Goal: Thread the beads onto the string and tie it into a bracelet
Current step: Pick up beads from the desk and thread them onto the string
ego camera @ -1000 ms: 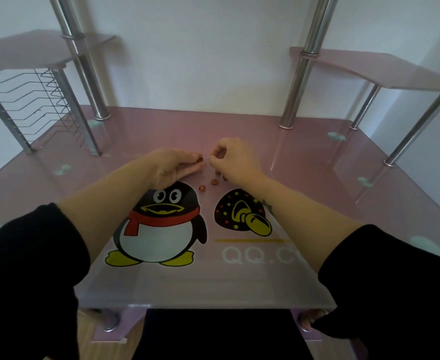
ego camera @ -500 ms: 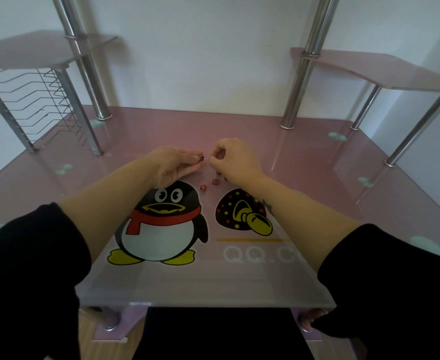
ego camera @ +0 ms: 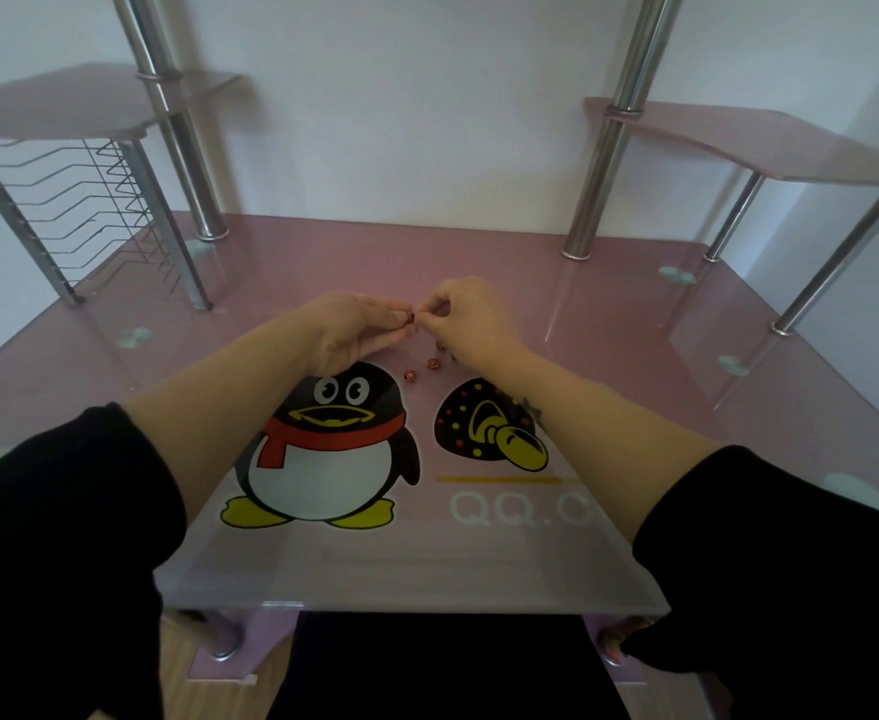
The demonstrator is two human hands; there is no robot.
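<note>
Pinching bead (ego camera: pixel 411 318) at left hand (ego camera: pixel 354 324) fingertips, just above penguin (ego camera: pixel 323 449) head. Right hand (ego camera: pixel 466 317) touching bead's right side, fingers curled in tight pinch; cannot tell whether string held, too thin to see. Loose beads (ego camera: pixel 433 363) on table (ego camera: pixel 609 324), above-right of penguin.

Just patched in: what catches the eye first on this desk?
The cartoon penguin printed near the middle of the pink glass desk. Beyond it the left hand pinches a red bead, and the right hand pinches beside it, presumably on the string, too thin to see; loose beads lie between hands and penguin.
</note>
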